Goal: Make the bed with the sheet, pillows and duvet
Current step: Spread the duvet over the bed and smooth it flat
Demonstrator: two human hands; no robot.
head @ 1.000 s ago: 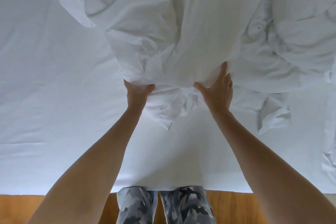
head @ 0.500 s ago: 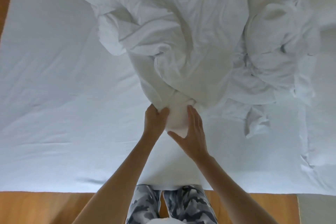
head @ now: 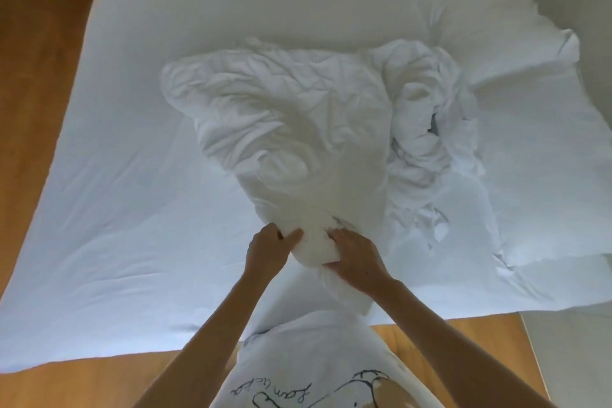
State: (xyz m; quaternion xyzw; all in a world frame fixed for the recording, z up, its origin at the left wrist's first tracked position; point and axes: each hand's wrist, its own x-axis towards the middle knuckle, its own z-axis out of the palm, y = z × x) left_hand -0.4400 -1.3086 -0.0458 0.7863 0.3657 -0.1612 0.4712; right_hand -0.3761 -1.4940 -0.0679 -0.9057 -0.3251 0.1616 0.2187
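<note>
Crowding duvet (head: 298, 129): crumpled bedding (head: 427, 129) rightward.

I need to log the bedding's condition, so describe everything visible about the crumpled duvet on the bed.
The duvet is white, soft, puffy cloth, heavily creased and bunched into a heap rather than spread out. It lies on the flat white sheet near the middle of the bed, narrowing toward the near edge. There the left hand and right hand grip its bunched end from either side. On its right it touches a second tangle of white bedding.
</note>
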